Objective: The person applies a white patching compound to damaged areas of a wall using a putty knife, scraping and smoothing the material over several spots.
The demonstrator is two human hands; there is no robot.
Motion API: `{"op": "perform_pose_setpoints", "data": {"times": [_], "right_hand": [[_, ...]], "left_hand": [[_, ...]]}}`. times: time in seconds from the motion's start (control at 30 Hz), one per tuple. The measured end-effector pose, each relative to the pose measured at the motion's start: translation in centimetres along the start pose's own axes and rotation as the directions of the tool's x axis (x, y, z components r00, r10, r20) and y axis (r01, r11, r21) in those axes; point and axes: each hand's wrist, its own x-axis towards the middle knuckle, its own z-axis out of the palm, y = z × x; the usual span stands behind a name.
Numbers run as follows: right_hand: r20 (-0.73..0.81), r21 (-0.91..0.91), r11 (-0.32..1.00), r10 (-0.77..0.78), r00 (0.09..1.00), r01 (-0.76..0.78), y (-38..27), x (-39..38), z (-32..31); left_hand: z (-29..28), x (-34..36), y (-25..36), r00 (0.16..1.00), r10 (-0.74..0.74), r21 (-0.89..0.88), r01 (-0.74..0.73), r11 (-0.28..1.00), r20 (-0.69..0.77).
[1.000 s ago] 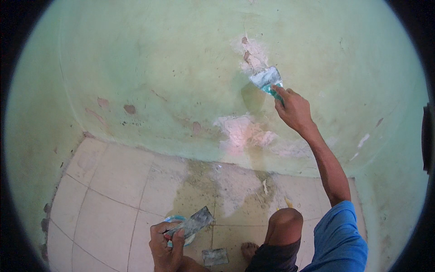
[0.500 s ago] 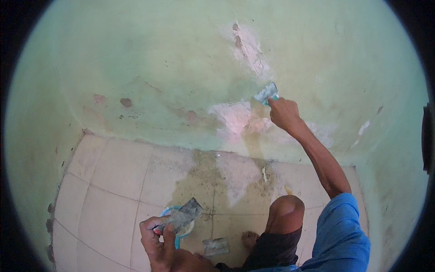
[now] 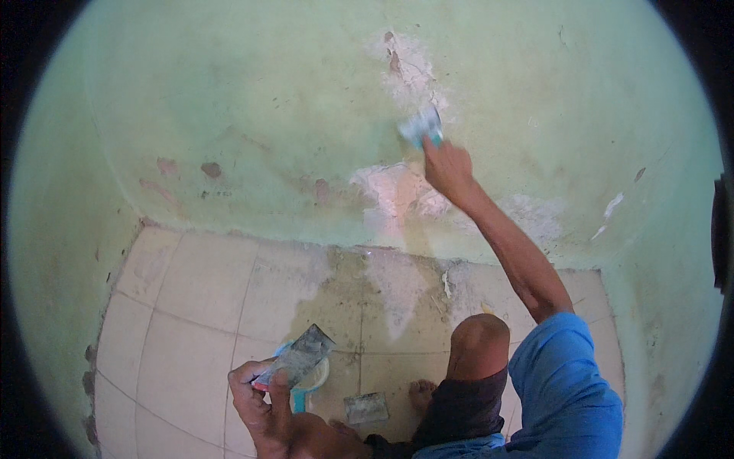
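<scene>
My right hand (image 3: 449,172) grips a putty knife (image 3: 420,127) with a teal handle and a whitish, smeared blade. The blade is blurred and lies over the green wall (image 3: 260,92), just below the upper white patch (image 3: 413,69); I cannot tell whether it touches. A lower white patch (image 3: 386,187) is under it. At the lower left my left hand (image 3: 264,398) is closed round a scraper (image 3: 300,356) with a grey-coated, wide blade and a red bit at its handle. Partly hidden below that blade stands a bluish bucket (image 3: 315,378) with pale stuff inside.
A flat grey rectangular blade (image 3: 367,408) lies on the tiled floor (image 3: 187,321) beside my foot (image 3: 420,394). Damp-looking dark stains (image 3: 336,306) spread over the tiles near the wall base. My bent knee (image 3: 480,344) rises at right of centre.
My right hand and its putty knife have moved left and up along the wall, towards the upper white patch. The left hand and its scraper have shifted only slightly.
</scene>
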Motion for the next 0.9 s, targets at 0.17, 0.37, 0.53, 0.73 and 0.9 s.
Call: {"op": "perform_pose_setpoints", "data": {"times": [0.17,0.37,0.53,0.73,0.9], "right_hand": [[0.117,0.057,0.997,0.043,0.992,-0.05,0.2,-2.5,-3.8],[-0.226,0.055,0.998,-0.024,0.974,0.038,-2.0,8.5,-9.7],[0.134,-0.02,0.994,-0.108,0.985,0.111,-2.5,0.9,-1.5],[0.115,0.074,0.997,0.006,0.993,-0.015,0.9,-3.4,-4.3],[0.394,0.915,0.09,0.012,0.919,-0.393,2.8,-6.9,-8.7]], "left_hand": [[0.1,0.0,-0.5,0.999,0.023,0.029,-0.024,0.999,0.03],[0.7,0.0,-0.1,0.997,-0.028,-0.01,0.028,1.0,0.069],[-0.8,-0.4,0.3,1.0,0.003,0.059,-0.004,0.998,0.024],[-0.6,0.1,1.7,0.999,-0.032,0.028,0.032,0.999,-0.012],[2.1,3.2,1.7,0.945,-0.326,-0.161,0.324,0.932,0.016]]}}
